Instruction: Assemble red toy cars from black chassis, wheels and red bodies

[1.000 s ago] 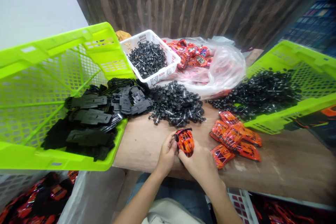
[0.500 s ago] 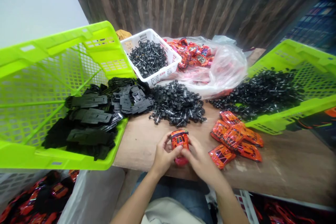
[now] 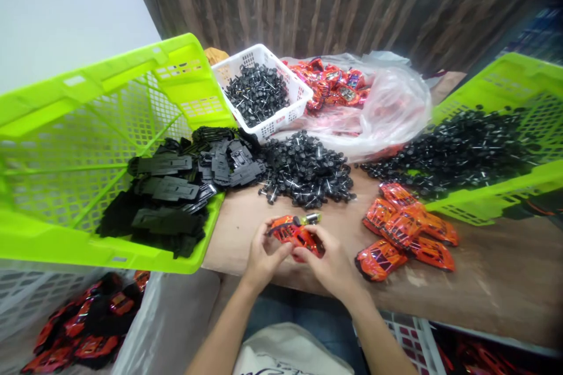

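The left hand (image 3: 264, 261) and right hand (image 3: 335, 261) both grip an orange toy car (image 3: 291, 233) above the near side of the table (image 3: 497, 287). Beyond it, a pile of black wheels (image 3: 310, 173) blocks the way to a white basket (image 3: 287, 119). More cars (image 3: 402, 227) lie rightward; green crates (image 3: 153, 263) flank everything.

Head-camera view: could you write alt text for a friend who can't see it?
A person's left hand and right hand hold an orange toy car at a brown table. Beyond lies a heap of black wheels on axles; orange toy cars are piled to the right, and black chassis plates spill from a lime-green crate to the left.
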{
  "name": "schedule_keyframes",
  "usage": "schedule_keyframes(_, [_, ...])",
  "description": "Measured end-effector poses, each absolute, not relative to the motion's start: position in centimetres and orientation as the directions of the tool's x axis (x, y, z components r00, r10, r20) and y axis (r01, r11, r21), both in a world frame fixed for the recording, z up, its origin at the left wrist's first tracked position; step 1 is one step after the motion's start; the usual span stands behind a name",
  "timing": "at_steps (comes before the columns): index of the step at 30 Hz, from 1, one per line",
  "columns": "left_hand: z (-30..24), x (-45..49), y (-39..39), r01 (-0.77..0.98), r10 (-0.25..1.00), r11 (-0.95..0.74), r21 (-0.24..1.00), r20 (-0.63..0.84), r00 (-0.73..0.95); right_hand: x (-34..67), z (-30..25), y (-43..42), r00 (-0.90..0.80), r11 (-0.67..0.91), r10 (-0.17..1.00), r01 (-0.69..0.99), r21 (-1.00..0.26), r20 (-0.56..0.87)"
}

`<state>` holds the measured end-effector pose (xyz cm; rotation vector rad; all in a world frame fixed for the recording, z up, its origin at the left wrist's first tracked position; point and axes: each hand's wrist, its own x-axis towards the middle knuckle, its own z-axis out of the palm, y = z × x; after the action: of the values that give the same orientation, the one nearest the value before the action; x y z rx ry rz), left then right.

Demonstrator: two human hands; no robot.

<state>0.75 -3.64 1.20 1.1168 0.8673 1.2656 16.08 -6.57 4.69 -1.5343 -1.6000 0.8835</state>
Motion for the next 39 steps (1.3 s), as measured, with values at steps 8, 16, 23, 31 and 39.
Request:
schedule_keyframes(8, [-0.4, -0.1, -2.2, -0.027, 0.964, 0.092, 0.995, -0.082, 0.255, 15.5, 3.1, -5.4, -0.095, 0.102, 0.994, 0.727, -0.679, 0.047])
schedule_keyframes(16, [-0.5, -0.1, -2.3, 0.015, 0.955, 0.086, 0.996, -0.087, 0.282, 16.2, 2.1, -6.3, -0.033, 0.087, 0.996, 0.657, -0.749, 0.086])
schedule_keyframes(23, [-0.5, -0.9, -2.2, 0.013, 0.940, 0.046, 0.999, -0.048, 0.337, 16.4, 1.6, -7.2, 0.049, 0.064, 0.991, 0.632, -0.773, 0.122])
schedule_keyframes(31, [0.3, -3.1, -3.0, 0.363, 0.888, -0.307, 0.880, 0.127, 0.441, 17.5, 2.2, -6.6, -0.044, 0.001, 0.999, 0.473, -0.881, -0.023])
schedule_keyframes(39, [-0.9, -1.9, -2.7, 0.125, 0.908, -0.199, 0.972, 0.134, 0.398, 15.2, 0.6, -8.9, -0.108, 0.312, 0.931, 0.727, -0.611, 0.347])
